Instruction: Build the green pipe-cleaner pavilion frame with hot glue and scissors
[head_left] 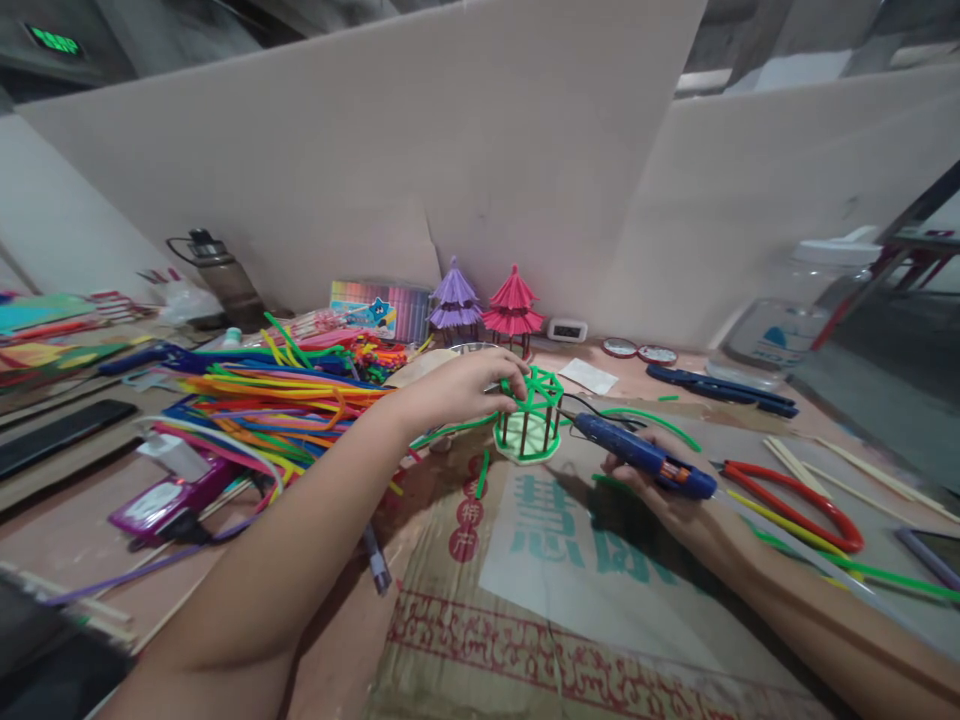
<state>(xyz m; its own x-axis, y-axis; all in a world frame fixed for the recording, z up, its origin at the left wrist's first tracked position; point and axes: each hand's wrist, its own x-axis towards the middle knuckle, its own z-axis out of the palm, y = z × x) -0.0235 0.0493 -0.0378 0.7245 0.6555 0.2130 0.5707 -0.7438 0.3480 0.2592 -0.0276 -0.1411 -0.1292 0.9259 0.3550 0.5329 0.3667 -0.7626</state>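
A small green frame (541,388) with brown posts stands on a pale round base (527,440) edged in green. My left hand (480,385) reaches over its left side, fingers bent at the top edge; whether they pinch a strip is too small to tell. Wrapped in my right hand (649,460) is a blue glue gun (649,455), its tip pointing left beside the frame's right posts. A green strip (465,430) runs left from near the frame. Behind it stand a purple pagoda model (454,300) and a red one (514,308).
Colourful pipe cleaners (262,400) lie in a heap at the left, near a purple power strip (176,500). Red-handled pliers (795,500) and a clear plastic jar (787,310) are at the right. Printed cardboard (450,640) lies beneath the frame.
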